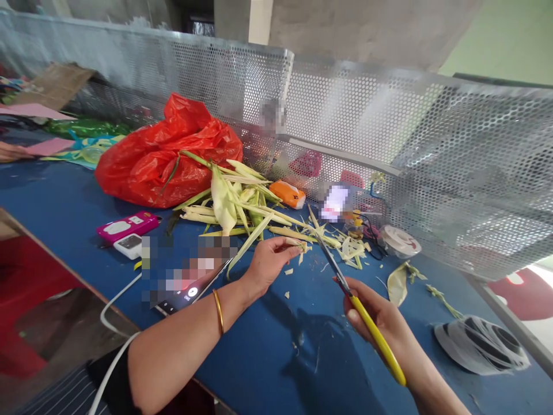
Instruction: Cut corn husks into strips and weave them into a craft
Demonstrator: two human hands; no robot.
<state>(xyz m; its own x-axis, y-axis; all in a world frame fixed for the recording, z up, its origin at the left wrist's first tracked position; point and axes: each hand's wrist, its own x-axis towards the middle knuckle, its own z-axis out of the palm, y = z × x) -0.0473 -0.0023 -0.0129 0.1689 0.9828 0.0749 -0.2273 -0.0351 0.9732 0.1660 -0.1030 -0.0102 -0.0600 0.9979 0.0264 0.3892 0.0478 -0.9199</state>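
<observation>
My left hand (264,266), with a gold bangle at the wrist, is closed in a pinch on a small pale corn husk piece (304,246) just above the blue table. My right hand (382,317) grips scissors (375,335) with yellow handles, their blades pointing away from me and to the left. The blade tips are a little right of the pinched piece. Behind my left hand lies a heap of pale green corn husks (223,203). Narrow husk scraps (353,249) are scattered beyond the blades. I cannot tell how far the blades are apart.
A large red plastic bag (159,161) sits behind the husks. Left of my forearm are a phone (190,294), a white cable (113,305) and a magenta pack (128,228). A spool (479,346) stands at right. Perforated metal panels (345,109) border the back. Another person's hand (12,151) shows far left.
</observation>
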